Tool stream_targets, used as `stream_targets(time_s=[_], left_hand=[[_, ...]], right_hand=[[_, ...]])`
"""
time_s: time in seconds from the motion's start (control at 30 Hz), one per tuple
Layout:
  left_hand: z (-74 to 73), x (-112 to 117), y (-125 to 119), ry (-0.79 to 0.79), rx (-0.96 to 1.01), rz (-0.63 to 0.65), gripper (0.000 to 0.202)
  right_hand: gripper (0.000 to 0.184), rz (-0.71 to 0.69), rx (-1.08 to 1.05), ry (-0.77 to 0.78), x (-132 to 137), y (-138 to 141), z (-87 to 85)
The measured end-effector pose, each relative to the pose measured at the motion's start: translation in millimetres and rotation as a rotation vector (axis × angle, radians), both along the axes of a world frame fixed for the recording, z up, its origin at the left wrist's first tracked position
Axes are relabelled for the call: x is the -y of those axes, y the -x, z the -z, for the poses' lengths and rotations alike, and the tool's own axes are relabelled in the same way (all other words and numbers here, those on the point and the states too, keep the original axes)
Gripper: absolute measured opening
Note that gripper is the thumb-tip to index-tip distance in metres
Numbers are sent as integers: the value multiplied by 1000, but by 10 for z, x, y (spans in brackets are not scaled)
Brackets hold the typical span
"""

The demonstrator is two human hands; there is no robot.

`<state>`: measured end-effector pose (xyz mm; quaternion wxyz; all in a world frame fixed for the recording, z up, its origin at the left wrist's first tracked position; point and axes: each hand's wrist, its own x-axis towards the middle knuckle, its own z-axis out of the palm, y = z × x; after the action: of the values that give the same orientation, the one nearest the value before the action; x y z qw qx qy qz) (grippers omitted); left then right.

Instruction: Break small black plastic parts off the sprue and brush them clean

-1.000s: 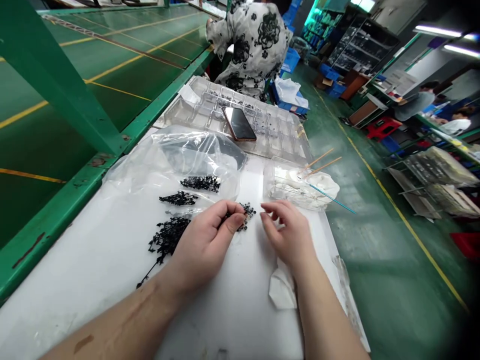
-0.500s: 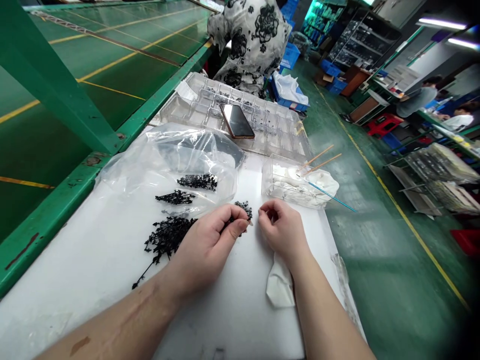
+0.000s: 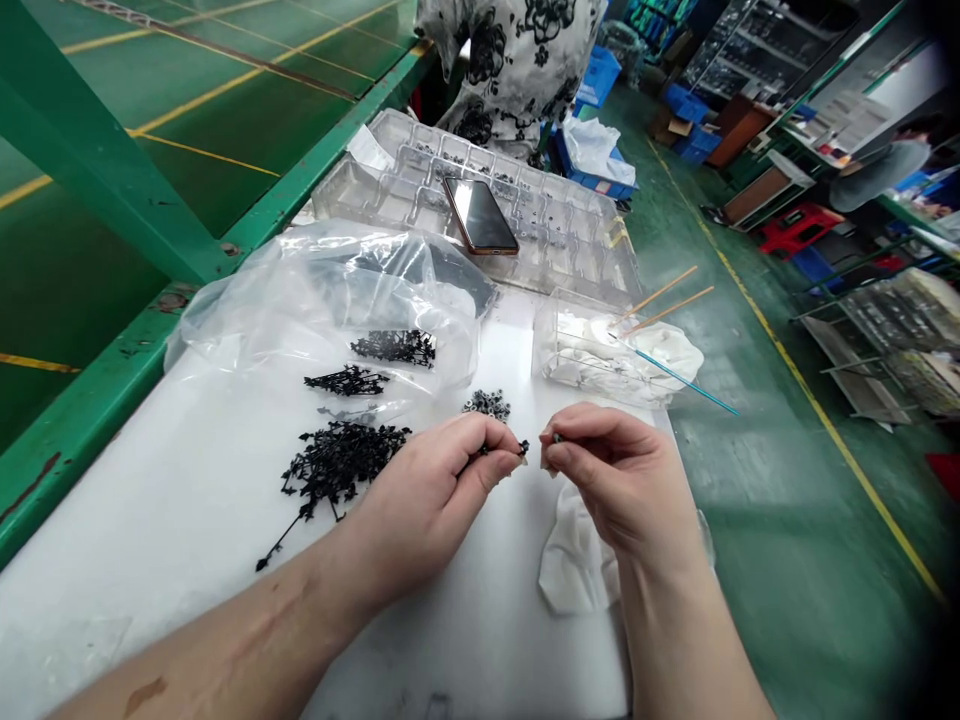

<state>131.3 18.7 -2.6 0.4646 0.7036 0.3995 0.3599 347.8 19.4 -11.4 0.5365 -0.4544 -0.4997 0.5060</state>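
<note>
My left hand (image 3: 442, 480) is closed in a pinch on a small black plastic piece (image 3: 524, 447), whose end shows past the fingertips. Facing it, a short gap away, my right hand (image 3: 622, 470) pinches a tiny dark ring-like part (image 3: 556, 438) between thumb and forefinger. Just beyond my left fingers lies a small heap of grey-black ring-like parts (image 3: 489, 403). A pile of black branched plastic pieces (image 3: 337, 465) rests left of my left hand. Two smaller black bunches (image 3: 346, 380) lie farther back. Under my right wrist is a white cloth (image 3: 574, 560).
A clear plastic bag (image 3: 247, 290) covers the table's back left. Behind it, a phone (image 3: 481, 215) lies on a clear compartment tray (image 3: 585, 220). A clear box (image 3: 570, 350) holds white cloth and thin sticks. A green frame (image 3: 135, 180) borders the left; a person in patterned clothing (image 3: 517, 70) is ahead.
My right hand has moved away from the small heap, turned, and now shows a tiny ring-like part in its pinch. The black piece in my left hand shows more clearly. The view has shifted slightly.
</note>
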Motion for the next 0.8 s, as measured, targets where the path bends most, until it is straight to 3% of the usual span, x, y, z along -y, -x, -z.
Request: stream_targets(time_s=[0.8], left_hand=[[69, 32, -21, -79, -8, 36, 14]], right_hand=[[23, -144, 124, -54, 55, 66, -23]])
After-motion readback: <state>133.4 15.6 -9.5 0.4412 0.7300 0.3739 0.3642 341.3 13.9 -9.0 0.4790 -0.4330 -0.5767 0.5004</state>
